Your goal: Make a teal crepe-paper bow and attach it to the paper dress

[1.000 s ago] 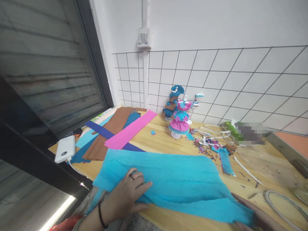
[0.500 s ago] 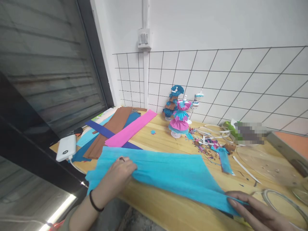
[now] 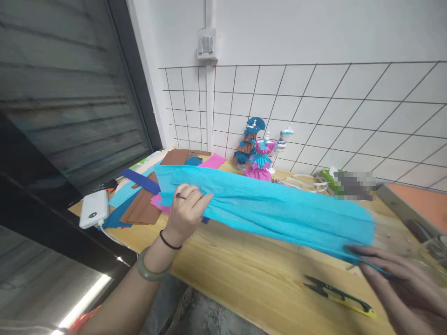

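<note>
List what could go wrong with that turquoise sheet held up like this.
The turquoise sheet, gripped by the left hand and right hand, might crease or tear if pulled hard. Its far edge could brush the pink-and-blue ruffled dress behind it. Lowered, it might snag on the snips.

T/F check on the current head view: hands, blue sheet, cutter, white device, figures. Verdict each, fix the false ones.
1. The left hand and right hand both grip the light-blue sheet. True.
2. The snips are in the right hand. False: the snips lie on the table.
3. A black band and a bangle are on the left arm. True.
4. The white device has nothing plugged in. False: a cable runs from the white device.
5. The pink-and-blue figure shows down to its base. False: the sheet hides the base of the pink-and-blue figure.
</note>
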Demonstrator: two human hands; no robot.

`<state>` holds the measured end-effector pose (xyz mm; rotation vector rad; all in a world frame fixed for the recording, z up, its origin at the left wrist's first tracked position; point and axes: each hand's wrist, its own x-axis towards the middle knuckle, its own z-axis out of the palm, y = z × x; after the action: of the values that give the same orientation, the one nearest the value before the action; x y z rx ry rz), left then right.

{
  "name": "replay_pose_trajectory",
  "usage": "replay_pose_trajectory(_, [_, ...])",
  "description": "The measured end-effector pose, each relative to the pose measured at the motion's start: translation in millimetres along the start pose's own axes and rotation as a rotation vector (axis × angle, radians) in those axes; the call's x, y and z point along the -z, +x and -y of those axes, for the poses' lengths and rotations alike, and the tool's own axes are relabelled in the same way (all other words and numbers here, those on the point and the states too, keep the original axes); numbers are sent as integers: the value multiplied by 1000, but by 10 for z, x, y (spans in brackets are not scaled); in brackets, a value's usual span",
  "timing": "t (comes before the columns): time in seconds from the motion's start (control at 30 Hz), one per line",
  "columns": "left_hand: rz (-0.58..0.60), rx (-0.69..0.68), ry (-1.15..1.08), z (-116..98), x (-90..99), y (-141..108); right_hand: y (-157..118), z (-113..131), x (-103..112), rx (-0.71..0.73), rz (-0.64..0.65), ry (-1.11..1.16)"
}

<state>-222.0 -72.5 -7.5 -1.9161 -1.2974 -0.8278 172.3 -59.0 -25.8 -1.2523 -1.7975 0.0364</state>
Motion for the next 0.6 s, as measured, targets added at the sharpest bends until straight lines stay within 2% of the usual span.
replay_pose_trajectory(0.03, [91, -5, 8, -2, -50, -67, -66, -1, -51, 12, 81, 19])
replay_pose_trajectory(0.13, [384, -11, 4, -20, -185, -272, -223, -73, -237, 5, 220, 64])
replay_pose_trajectory(0.23, [536, -27, -32, -34, -264, -430, -315, -232, -411, -62, 319, 106])
replay_pose_trajectory(0.4, [577, -26, -77, 8, -319, -546, -366, -421, -557, -53, 450, 142])
replay_pose_trajectory(0.6, [582, 9, -106, 8, -306, -596, -384, -378, -568, 36, 472, 99])
